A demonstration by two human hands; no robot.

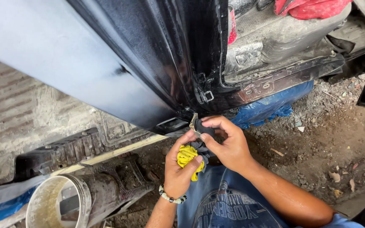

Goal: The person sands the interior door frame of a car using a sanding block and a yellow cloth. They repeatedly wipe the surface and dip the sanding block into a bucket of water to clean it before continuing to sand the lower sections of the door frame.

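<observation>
My left hand [181, 169] grips a crumpled yellow cloth [186, 157] just under the lower corner of a black car door [161, 63]. A bead bracelet circles that wrist. My right hand [228, 143] pinches a small dark block wrapped in sandpaper [199, 126] and holds it against the door's bottom edge, next to the door latch bracket [206, 96]. The two hands touch each other at the fingers. The block's far side is hidden by my fingers.
A dirty white bucket [53, 202] lies at the lower left beside a dark ribbed part [64, 152]. Blue plastic sheet [271, 105] lies under the car sill [284, 76]. A red cloth [309, 7] rests inside the car. Dirt ground with debris spreads to the right.
</observation>
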